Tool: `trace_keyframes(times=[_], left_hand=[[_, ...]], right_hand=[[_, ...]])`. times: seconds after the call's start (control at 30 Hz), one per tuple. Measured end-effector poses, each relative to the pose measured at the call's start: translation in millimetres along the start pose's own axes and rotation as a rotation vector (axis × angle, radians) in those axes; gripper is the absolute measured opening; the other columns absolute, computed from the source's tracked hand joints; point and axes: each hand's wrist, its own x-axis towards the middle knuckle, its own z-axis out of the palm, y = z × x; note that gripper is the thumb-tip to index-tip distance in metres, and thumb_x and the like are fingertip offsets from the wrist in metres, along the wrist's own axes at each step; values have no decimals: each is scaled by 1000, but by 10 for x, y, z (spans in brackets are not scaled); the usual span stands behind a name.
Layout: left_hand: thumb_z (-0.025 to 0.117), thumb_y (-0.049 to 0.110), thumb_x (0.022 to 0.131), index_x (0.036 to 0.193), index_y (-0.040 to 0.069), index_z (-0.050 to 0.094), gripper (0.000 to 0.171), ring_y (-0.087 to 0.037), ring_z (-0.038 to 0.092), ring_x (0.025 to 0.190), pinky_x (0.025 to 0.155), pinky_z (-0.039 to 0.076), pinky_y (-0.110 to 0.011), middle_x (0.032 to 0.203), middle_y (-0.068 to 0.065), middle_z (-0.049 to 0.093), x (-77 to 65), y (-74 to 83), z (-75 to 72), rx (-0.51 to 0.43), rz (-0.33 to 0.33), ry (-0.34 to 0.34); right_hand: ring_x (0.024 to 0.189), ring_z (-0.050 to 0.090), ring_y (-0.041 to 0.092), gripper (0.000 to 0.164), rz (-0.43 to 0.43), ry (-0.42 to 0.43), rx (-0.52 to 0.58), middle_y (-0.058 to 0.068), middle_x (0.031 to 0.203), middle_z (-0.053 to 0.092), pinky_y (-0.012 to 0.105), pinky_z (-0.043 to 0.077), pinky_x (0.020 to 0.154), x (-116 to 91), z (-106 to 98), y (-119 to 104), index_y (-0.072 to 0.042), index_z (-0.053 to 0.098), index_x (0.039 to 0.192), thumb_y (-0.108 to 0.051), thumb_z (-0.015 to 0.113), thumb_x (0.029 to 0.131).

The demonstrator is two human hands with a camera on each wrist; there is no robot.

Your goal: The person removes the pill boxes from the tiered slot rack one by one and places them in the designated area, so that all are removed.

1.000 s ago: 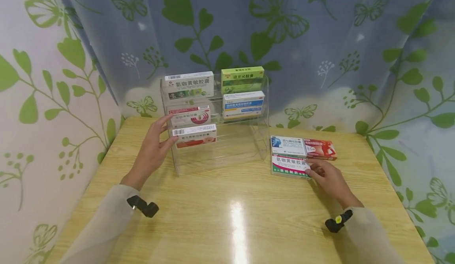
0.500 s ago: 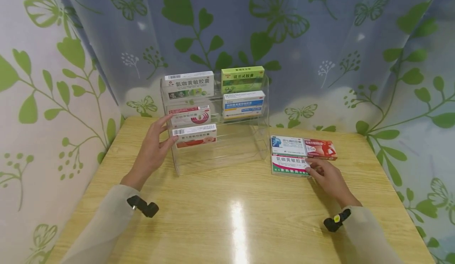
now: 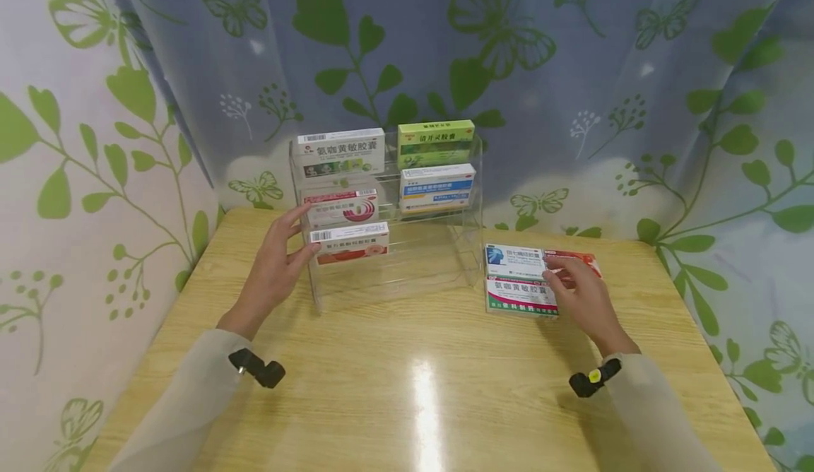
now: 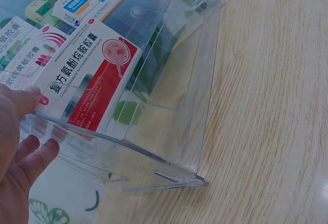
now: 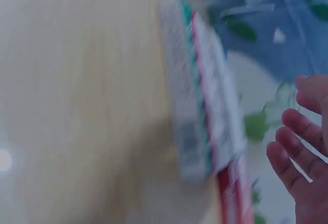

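Observation:
My left hand (image 3: 270, 267) rests at the left side of a clear tiered display rack (image 3: 416, 285). Its thumb touches the end of a red-and-white medicine box (image 4: 92, 78) in the lower tier, and fingers lie along the rack's side. A pink-and-white medicine box (image 3: 342, 208) sits one tier up. My right hand (image 3: 581, 299), fingers loosely bent and holding nothing, hovers over boxes lying on the table. Below it are a white-and-blue medicine box (image 3: 514, 260), a white, magenta and green medicine box (image 3: 518, 297) in front, and a partly covered red medicine box (image 3: 588, 261).
Higher on the rack stand a white-and-green box (image 3: 340, 152), a green box (image 3: 435, 143) and a blue-and-white box (image 3: 437, 189). All stands on a wooden table (image 3: 381, 380). A patterned curtain (image 3: 407, 48) hangs close behind and along both sides.
My right hand has lifted from the front box and moved slightly back and left, toward the white-and-blue box. The left hand stays at the rack.

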Motion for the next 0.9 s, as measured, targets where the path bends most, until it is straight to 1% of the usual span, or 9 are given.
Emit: trace_keyframes(times=[0.07,0.1,0.2,0.27,0.3,0.33,0.5,0.73,0.9], left_hand=[[64,7,110,171,32,31,74,-50,43,154,111,59,-63,170,-22,32,-3,2,-1,-4,2,-3],[64,8,110,171,32,31,74,-50,43,154,111,59,-63,170,-22,32,-4,0,-1,-5,2,-3],[64,8,110,172,32,31,74,-50,42,154,111,58,-65,170,-22,32,-8,2,-5,-7,3,-4],[64,8,110,172,32,31,74,-50,42,155,111,58,-65,171,-21,31,-7,3,-5,-6,0,-4],[64,8,110,172,32,30,74,-50,42,155,111,58,-65,171,-21,31,-7,4,-5,-6,0,-5],[64,8,110,172,32,30,74,-50,42,155,111,58,-65,171,-21,31,-6,3,-5,-7,0,-5],[64,8,110,172,31,31,73,-49,42,155,110,59,-65,172,-20,31,6,-8,2,-11,3,-4],[64,8,111,171,31,32,73,-48,43,155,111,59,-63,172,-20,32,11,-18,7,-8,-8,-4],[64,8,110,172,31,31,73,-49,44,154,110,60,-63,171,-20,33,1,1,3,6,3,1]], right_hand=[[116,67,31,40,-33,19,9,17,140,68,7,49,90,77,25,-153,-5,66,146,-25,65,112],[115,67,30,39,-49,24,15,16,138,69,13,53,91,120,40,-233,-6,66,146,-25,66,112],[119,66,31,40,-94,21,48,15,136,69,37,63,99,256,78,-475,-7,65,147,-23,67,111],[122,66,32,40,-124,10,82,15,136,70,52,63,103,355,113,-631,-6,65,147,-22,67,111],[123,66,33,40,-138,2,105,16,136,70,58,62,104,403,131,-707,-6,65,147,-22,68,111],[125,66,34,40,-147,-10,127,16,136,69,60,61,106,448,148,-785,-6,65,147,-22,68,110],[127,66,32,39,-194,-80,189,14,139,68,58,60,111,636,276,-1129,-9,66,147,-23,69,110],[128,67,33,37,-276,-184,202,15,141,69,51,63,108,809,539,-1545,-5,67,144,-16,69,109],[131,67,31,42,-277,-238,240,13,145,68,47,62,112,899,772,-1776,-6,64,149,-19,70,109]])
